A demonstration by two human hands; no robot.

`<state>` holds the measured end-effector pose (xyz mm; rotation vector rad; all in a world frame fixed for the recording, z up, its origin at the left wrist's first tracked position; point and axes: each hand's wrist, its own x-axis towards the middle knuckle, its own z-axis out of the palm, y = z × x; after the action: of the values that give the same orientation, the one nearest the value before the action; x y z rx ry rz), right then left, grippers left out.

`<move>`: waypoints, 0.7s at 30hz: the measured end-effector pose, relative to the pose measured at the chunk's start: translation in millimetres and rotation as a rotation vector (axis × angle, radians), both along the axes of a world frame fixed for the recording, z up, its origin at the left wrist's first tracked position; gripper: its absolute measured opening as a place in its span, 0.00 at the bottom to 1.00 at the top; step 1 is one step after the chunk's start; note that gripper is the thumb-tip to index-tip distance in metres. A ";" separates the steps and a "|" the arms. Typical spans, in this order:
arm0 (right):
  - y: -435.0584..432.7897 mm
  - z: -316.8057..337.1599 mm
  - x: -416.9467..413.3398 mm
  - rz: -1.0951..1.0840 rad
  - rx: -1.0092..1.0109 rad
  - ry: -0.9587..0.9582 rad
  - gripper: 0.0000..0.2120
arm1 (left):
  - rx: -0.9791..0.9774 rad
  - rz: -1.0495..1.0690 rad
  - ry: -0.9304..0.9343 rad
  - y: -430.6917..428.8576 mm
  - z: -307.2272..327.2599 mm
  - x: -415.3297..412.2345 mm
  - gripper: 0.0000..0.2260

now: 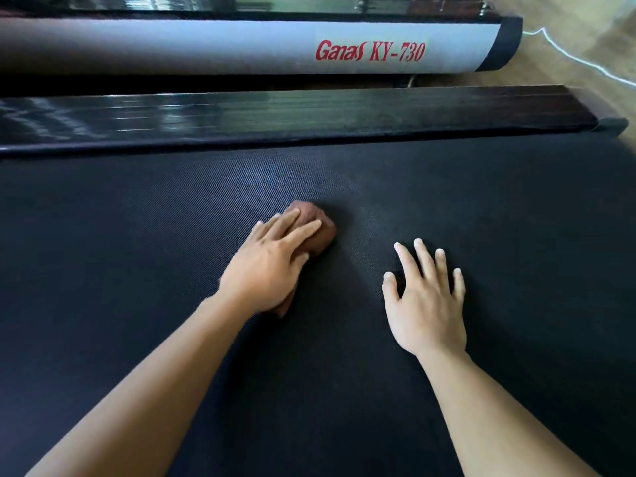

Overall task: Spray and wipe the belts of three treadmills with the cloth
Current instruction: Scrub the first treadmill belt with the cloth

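A black textured treadmill belt fills most of the head view. A bunched brown cloth lies on it near the middle. My left hand presses flat on the cloth with straight fingers, covering its near part. My right hand rests flat on the bare belt to the right of the cloth, fingers spread and holding nothing. No spray bottle is in view.
A glossy black side rail borders the belt's far edge. Beyond it lies a neighbouring treadmill's grey side cover with red lettering. Wooden floor with a white cable shows at the top right.
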<state>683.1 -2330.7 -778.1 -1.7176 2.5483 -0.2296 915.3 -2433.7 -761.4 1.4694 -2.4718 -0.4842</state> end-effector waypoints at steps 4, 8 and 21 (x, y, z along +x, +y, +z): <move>-0.3 -0.3 -0.8 0.005 -0.012 -0.004 0.26 | -0.040 0.226 0.013 20.6 -1.7 62.0 0.22; 0.2 0.0 -0.3 0.005 -0.014 -0.008 0.26 | 0.009 0.528 0.006 -17.7 6.4 92.1 0.23; 0.5 0.1 -0.5 0.006 0.001 -0.008 0.26 | -0.017 0.094 -0.039 -34.6 1.3 -70.6 0.25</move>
<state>682.6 -2330.2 -778.0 -1.7206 2.5373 -0.2347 844.7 -2468.3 -760.1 1.5938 -2.4168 -0.4196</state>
